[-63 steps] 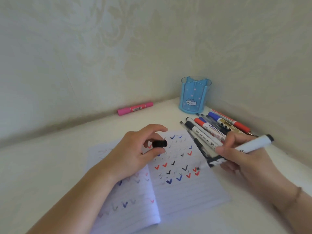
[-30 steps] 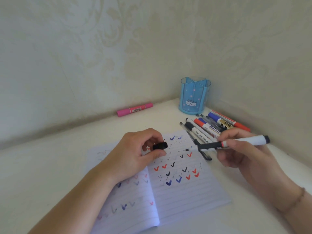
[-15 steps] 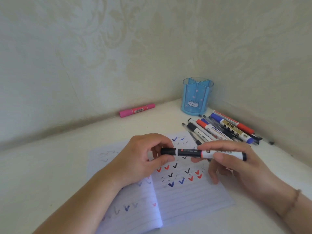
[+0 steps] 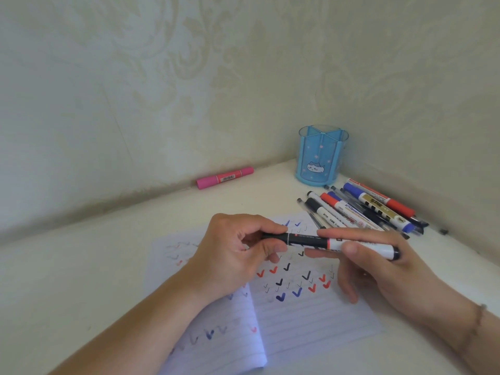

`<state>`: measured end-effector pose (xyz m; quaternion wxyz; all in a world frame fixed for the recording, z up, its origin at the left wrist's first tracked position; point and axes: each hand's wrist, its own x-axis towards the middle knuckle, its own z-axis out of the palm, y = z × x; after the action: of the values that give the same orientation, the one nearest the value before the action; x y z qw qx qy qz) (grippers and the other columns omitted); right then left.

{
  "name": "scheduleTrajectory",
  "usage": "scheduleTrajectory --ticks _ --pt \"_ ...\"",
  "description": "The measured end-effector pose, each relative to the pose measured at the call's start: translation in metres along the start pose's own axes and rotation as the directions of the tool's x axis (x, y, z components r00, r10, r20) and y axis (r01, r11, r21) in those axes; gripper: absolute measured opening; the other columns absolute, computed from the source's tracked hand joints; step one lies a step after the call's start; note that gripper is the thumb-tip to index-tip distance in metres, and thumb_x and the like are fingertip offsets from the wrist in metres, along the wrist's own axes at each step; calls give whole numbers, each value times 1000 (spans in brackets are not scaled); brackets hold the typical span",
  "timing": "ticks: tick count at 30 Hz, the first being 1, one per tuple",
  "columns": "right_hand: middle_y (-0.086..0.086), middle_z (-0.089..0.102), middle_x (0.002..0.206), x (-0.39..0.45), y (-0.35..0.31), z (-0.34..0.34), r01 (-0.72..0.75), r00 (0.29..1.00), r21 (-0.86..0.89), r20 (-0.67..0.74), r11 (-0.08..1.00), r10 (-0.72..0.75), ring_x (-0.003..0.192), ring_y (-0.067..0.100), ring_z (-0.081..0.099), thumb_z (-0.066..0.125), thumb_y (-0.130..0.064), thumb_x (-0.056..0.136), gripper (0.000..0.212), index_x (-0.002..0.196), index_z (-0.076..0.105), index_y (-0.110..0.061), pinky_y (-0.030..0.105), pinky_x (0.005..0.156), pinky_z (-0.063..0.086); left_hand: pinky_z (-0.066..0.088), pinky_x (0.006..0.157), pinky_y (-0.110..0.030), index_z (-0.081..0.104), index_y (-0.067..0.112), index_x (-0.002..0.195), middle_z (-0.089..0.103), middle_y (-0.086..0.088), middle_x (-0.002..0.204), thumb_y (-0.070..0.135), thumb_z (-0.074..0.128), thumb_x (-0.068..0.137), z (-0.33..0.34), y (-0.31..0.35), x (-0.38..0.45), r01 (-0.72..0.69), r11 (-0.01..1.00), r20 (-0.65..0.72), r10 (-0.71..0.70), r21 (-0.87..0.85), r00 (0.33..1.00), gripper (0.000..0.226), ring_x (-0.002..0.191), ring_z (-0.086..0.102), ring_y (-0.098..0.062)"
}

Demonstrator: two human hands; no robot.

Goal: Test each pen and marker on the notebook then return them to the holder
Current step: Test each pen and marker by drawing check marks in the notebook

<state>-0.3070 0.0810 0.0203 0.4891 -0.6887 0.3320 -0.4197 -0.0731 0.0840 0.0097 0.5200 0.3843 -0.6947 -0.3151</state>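
Both hands grip one whiteboard marker [image 4: 338, 243] above the notebook [image 4: 311, 315]: left hand [image 4: 238, 255] pinches its black cap [image 4: 274, 236], right hand [image 4: 378, 266] holds the barrel. It looks light, stiff and smooth; best held mid-barrel.

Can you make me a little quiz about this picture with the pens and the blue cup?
1. True or false: the blue holder has pens standing in it.
2. Which colour is the marker lying alone by the wall: A pink, B green, C yellow?
3. What do both hands hold together?

Key:
1. False; it looks empty.
2. A, the pink marker.
3. The black marker, left hand on its cap, right hand on its barrel.
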Motion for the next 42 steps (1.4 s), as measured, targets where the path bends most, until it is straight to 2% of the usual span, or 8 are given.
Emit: scheduleTrajectory --ticks 6,10,15,19,22,25,30,42 --pt "-18 71 65 0 -4 4 25 1000 -35 5 999 -25 56 51 60 58 -54 85 39 110 72 -28 28 43 31 56 57 -22 73 29 87 74 0 73 11 76 75 -1 3 3 -50 996 -27 53 74 998 21 56 70 -13" --pt "2 70 65 7 -1 -4 94 986 -22 -140 995 -96 47 17 44 73 -61 67 42 97 76 -31 21 46 36 55 63 -18 73 23 89 74 2 75 17 77 75 -5 5 6 -68 996 -56 71 58 996 15 58 70 -13" --pt "5 69 63 10 4 -14 117 934 -1 -340 993 -110 43 17 44 78 -66 57 46 81 76 -27 22 43 39 56 67 -21 73 24 90 75 1 74 20 78 71 -5 1 6 -30 999 -116 34 37 993 20 63 72 -16" --pt "5 67 61 13 -2 -5 82 909 -78 -403 994 -106 41 18 38 68 -25 82 9 80 76 -24 24 40 33 56 75 -20 76 13 93 75 8 85 19 79 76 -10 -1 9 -233 944 -213 284 233 935 18 75 71 -9" --pt "4 62 58 25 -13 1 44 913 17 -407 999 -33 38 18 38 59 -2 89 16 84 72 -11 19 38 32 56 74 -22 75 0 93 73 -4 89 14 76 80 -13 2 8 -383 782 -205 532 493 822 20 75 68 -11" --pt "5 65 63 40 -29 18 -63 949 75 -304 995 83 41 16 49 61 -9 89 17 79 71 -16 18 36 30 55 73 -30 75 3 95 74 3 91 14 78 79 -40 15 2 -318 786 -190 476 530 859 19 80 67 -6" --pt "2 63 66 55 -61 81 -2 989 189 -148 982 30 51 18 54 62 -27 83 11 80 69 -19 24 40 32 53 76 -18 63 28 124 62 23 109 32 74 83 -128 72 -52 -30 848 -23 50 529 998 43 85 68 -5" --pt "5 61 59 14 -101 340 144 871 41 469 989 -146 48 20 50 65 -20 90 16 79 68 -8 17 46 38 55 83 -39 55 50 117 62 23 118 58 60 79 -253 149 -333 497 604 -476 -213 622 854 39 100 64 -8"
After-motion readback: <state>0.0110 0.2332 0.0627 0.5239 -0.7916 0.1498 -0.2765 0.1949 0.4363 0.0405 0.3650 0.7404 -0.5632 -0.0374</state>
